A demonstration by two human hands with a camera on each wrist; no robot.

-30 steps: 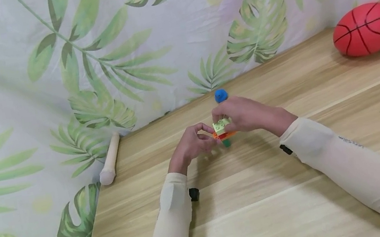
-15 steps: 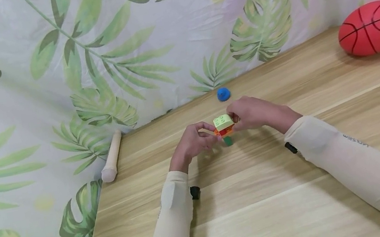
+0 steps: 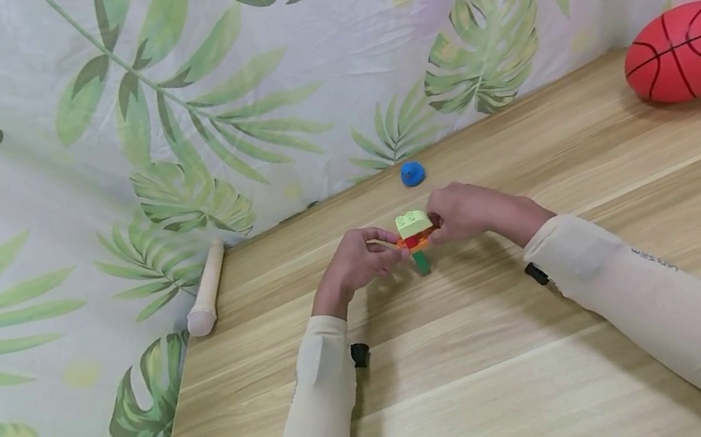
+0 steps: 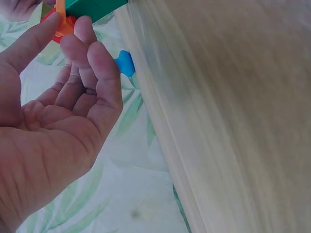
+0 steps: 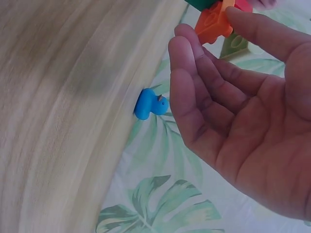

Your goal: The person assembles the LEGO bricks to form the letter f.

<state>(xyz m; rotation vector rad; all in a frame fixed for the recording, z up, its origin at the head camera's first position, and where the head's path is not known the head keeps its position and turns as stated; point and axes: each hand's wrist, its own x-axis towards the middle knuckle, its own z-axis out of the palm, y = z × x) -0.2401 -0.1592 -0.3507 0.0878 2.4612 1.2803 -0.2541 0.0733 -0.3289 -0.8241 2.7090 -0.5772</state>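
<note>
Between the two hands stands a small stack of toy building blocks. Its top is a pale green block [image 3: 412,223] with studs, above a red block [image 3: 421,237]. Under these comes an orange block [image 5: 213,25] that sticks out to both sides, and a dark green block [image 3: 422,263] forms the bottom. My left hand [image 3: 360,259] pinches the left end of the orange block between thumb and fingertips. On the other side my right hand [image 3: 469,211] pinches its right end, the remaining fingers curved loosely below in the right wrist view.
A blue toy duck [image 3: 413,174] sits behind the stack near the table's back edge. At far right lies a red ball [image 3: 688,51] with black lines. A pale wooden stick with a rounded end [image 3: 205,289] lies along the left edge of the wooden table [image 3: 466,408]. Leaf-patterned cloth [image 3: 310,63] hangs behind.
My right hand has moved from the pale green block to the right end of the orange block, uncovering the pale green top. The left hand keeps its pinch. The stack tilts slightly.
</note>
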